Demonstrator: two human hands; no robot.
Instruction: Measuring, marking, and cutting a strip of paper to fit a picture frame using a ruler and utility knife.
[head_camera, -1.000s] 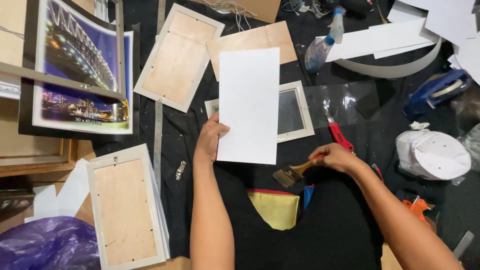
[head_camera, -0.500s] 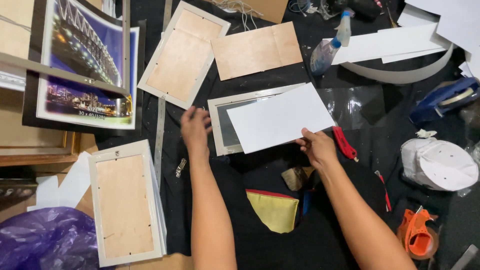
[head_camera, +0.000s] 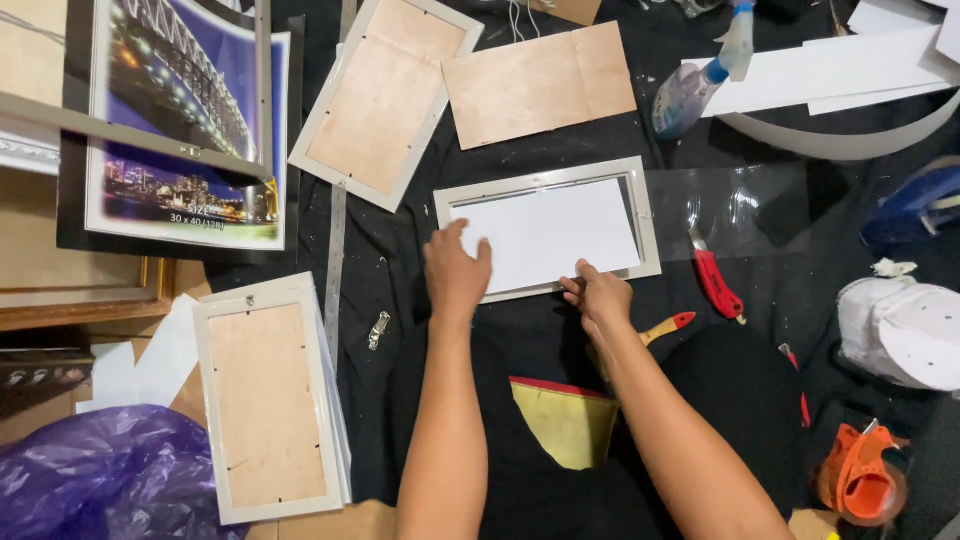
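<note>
White sheet (head_camera: 545, 235) now laid in frame (head_camera: 645, 215), left hand (head_camera: 457, 272) flat open on it, right hand (head_camera: 597, 295) pinching its edge

We count 3 white picture frames (head_camera: 548, 228) (head_camera: 385, 98) (head_camera: 268, 395), 1 brown backing board (head_camera: 540, 82), 1 spray bottle (head_camera: 700, 75), 1 red utility knife (head_camera: 717, 285) and 1 orange tape dispenser (head_camera: 857, 475).

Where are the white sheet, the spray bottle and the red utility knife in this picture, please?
White sheet (head_camera: 550, 232), head view, bare middle of the sheet.
Spray bottle (head_camera: 682, 98), head view, clear body.
Red utility knife (head_camera: 716, 285), head view, middle of the red handle.
</note>
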